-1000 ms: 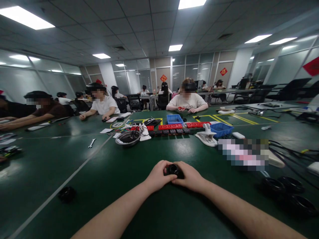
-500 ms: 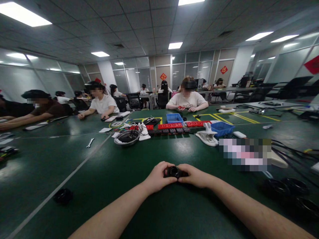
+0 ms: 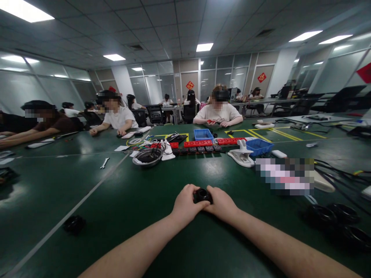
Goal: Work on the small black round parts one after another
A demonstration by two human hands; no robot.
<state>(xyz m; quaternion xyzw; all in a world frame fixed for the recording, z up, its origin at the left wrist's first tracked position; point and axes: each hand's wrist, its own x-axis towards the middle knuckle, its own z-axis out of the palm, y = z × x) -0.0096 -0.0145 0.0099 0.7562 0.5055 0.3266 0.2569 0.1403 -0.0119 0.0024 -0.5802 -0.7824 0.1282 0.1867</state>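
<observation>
A small black cylindrical part point(image 3: 203, 195) with a round opening on top is held between both hands, just above or on the green table. My left hand point(image 3: 188, 202) curls around its left side, thumb across the front. From the right, my right hand point(image 3: 222, 202) closes on the same part, its fingertips meeting those of the left. The hands hide most of the part's sides and underside. Off to the left on the table lies another black part point(image 3: 74, 224). Several black ring-shaped parts point(image 3: 320, 216) sit at the right, blurred.
Ahead are a metal bowl point(image 3: 147, 157) with dark contents, a red socket strip point(image 3: 198, 144), a white clamp point(image 3: 241, 155) and blue trays point(image 3: 259, 146). A wrench point(image 3: 104, 163) lies on the left. Black cables point(image 3: 340, 181) run along the right. A person point(image 3: 218, 112) sits opposite.
My right hand has moved left, closer to my left hand, and now wraps nearer around the black part. The view has shifted slightly.
</observation>
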